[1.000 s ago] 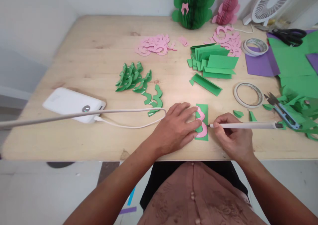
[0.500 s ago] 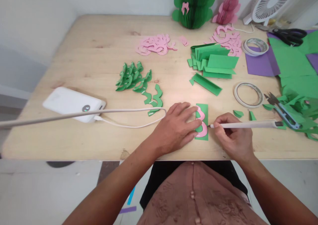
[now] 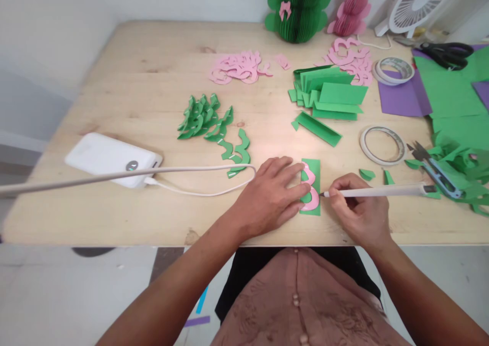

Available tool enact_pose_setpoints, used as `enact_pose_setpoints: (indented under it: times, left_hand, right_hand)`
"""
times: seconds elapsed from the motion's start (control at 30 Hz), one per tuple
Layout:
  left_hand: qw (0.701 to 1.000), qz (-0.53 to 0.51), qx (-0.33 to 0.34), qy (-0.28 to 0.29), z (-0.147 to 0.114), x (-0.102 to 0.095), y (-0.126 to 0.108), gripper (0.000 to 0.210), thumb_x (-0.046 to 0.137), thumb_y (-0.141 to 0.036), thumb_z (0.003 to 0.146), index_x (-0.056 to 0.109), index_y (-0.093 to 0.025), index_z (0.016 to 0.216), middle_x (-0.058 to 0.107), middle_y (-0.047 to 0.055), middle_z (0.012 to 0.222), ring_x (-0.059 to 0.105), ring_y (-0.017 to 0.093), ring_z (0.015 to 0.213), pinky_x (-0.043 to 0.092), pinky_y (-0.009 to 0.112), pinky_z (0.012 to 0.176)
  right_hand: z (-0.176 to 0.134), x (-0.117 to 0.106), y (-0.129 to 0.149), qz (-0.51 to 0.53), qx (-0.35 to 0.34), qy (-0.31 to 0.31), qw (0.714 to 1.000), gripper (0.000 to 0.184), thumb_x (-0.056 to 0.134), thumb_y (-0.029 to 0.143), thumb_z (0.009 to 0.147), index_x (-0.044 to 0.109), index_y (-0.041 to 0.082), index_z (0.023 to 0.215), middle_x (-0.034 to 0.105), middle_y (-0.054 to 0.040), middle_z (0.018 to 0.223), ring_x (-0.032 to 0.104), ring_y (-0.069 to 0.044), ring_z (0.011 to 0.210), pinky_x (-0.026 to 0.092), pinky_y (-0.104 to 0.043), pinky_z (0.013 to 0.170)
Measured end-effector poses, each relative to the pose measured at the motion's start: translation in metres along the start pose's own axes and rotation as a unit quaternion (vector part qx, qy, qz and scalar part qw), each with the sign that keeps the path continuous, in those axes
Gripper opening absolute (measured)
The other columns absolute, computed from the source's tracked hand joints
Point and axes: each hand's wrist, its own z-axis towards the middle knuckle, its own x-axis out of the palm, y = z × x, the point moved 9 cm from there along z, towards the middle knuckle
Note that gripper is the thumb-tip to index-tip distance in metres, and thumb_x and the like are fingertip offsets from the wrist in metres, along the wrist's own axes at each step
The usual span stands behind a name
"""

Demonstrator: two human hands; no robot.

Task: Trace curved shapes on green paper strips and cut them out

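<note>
My left hand (image 3: 273,195) lies flat near the table's front edge, fingers spread. Its fingertips press a pink curved paper cutout (image 3: 314,202) onto a green paper strip (image 3: 316,166). Just to the right, my right hand (image 3: 359,208) is closed around a white pencil (image 3: 382,190), held almost level. The dark pencil tip is at the right edge of the pink cutout, low on the strip. Green wavy cutouts (image 3: 242,155) with small white marks lie left of the strip, some gathered in a heap (image 3: 200,116). Folded green paper strips (image 3: 340,95) are piled behind it.
A white power bank (image 3: 110,157) with its cable is at left. Pink cutouts (image 3: 239,68) lie farther back. Tape rolls (image 3: 383,160), small blue-handled scissors (image 3: 441,175), black scissors (image 3: 446,55) and green scraps are at right. Honeycomb paper figures (image 3: 300,12) and a fan (image 3: 418,4) stand behind.
</note>
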Motion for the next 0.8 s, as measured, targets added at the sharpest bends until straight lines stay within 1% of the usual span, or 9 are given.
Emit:
enact_pose_setpoints:
  times: [0.2,0.4,0.47,0.57,0.67,0.73,0.8]
  left_hand:
    - [1.0,0.002,-0.002,0.003,0.0,0.0,0.001,0.027,0.05,-0.028,0.093,0.064,-0.023,0.116,0.051,0.01,0.142,0.041,0.032,0.133,0.033,0.053,0.111]
    - [1.0,0.003,0.0,0.001,0.0,0.0,0.001,0.027,0.049,-0.028,0.094,0.064,-0.023,0.115,0.051,0.01,0.142,0.04,0.032,0.133,0.034,0.053,0.111]
    - [1.0,0.003,0.001,0.002,0.0,0.0,0.001,0.027,0.049,-0.028,0.094,0.064,-0.023,0.116,0.051,0.011,0.142,0.04,0.032,0.133,0.033,0.053,0.112]
    - [1.0,0.003,0.002,0.001,0.0,-0.001,0.0,0.027,0.049,-0.028,0.094,0.065,-0.022,0.115,0.052,0.011,0.142,0.04,0.032,0.133,0.033,0.053,0.112]
    - [1.0,0.001,0.004,0.002,0.001,-0.001,0.0,0.027,0.049,-0.028,0.094,0.065,-0.022,0.115,0.052,0.011,0.141,0.041,0.032,0.132,0.034,0.052,0.111]
    - [1.0,0.002,0.004,0.001,0.001,-0.002,-0.001,0.028,0.049,-0.028,0.094,0.065,-0.022,0.115,0.052,0.012,0.141,0.041,0.032,0.132,0.034,0.052,0.111]
    - [1.0,0.004,0.004,-0.001,0.001,-0.002,-0.001,0.029,0.049,-0.029,0.094,0.065,-0.021,0.116,0.052,0.012,0.141,0.042,0.033,0.131,0.034,0.052,0.111]
  right_hand:
    - [0.0,-0.001,0.0,-0.008,0.006,-0.002,1.0,0.017,0.054,0.024,0.08,0.051,0.022,0.063,0.052,0.0036,0.052,0.04,-0.009,0.04,0.03,-0.024,0.04]
    - [-0.002,-0.002,-0.004,0.0,0.012,-0.009,1.0,0.017,0.055,0.025,0.081,0.054,0.022,0.064,0.053,0.0032,0.053,0.041,-0.01,0.041,0.031,-0.024,0.041]
    - [-0.004,-0.005,-0.006,0.014,0.019,-0.025,0.999,0.017,0.057,0.027,0.082,0.056,0.022,0.067,0.054,0.0031,0.055,0.044,-0.01,0.043,0.033,-0.024,0.042]
    - [-0.006,-0.01,-0.009,0.046,0.033,-0.047,0.997,0.015,0.059,0.027,0.084,0.059,0.022,0.07,0.059,0.0021,0.059,0.052,-0.013,0.049,0.037,-0.024,0.045]
    - [-0.008,-0.009,-0.009,0.077,0.032,-0.037,0.996,0.011,0.06,0.026,0.087,0.063,0.022,0.079,0.065,-0.0005,0.067,0.061,-0.016,0.06,0.043,-0.026,0.051]
    - [-0.009,-0.008,-0.006,0.096,0.015,-0.019,0.995,0.008,0.059,0.026,0.09,0.066,0.022,0.087,0.068,-0.0014,0.074,0.064,-0.017,0.066,0.047,-0.027,0.055]
    - [-0.011,-0.005,-0.002,0.115,-0.013,0.01,0.993,0.012,0.057,0.026,0.092,0.066,0.023,0.099,0.07,-0.0016,0.08,0.065,-0.016,0.07,0.049,-0.028,0.06]
